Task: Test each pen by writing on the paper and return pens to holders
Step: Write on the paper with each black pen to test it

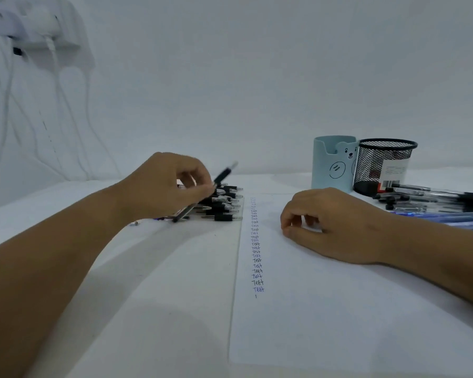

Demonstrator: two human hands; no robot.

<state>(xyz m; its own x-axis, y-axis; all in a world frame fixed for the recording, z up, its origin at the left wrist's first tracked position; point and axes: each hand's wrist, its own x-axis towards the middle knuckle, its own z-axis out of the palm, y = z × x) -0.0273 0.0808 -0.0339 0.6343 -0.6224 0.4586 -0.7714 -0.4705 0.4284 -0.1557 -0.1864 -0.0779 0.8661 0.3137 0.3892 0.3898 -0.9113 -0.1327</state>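
Left hand [172,186] fingers pinching a black pen [202,199] mid-barrel, over the pile [224,203] at 10 o'clock. Light, stiff, kinda slick, so grip nearer the tip. Right hand [336,225] loosely curled, holding nothing, on the paper [339,309].

Bare forearms [66,255], no sleeves, no jewellery

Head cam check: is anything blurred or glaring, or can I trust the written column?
Head view: the pen in the left hand is motion-blurred, the wall chargers are soft, wide-angle bending shows at the edges; no glare on the paper; near "Test" lines read sharply, far ones too small.
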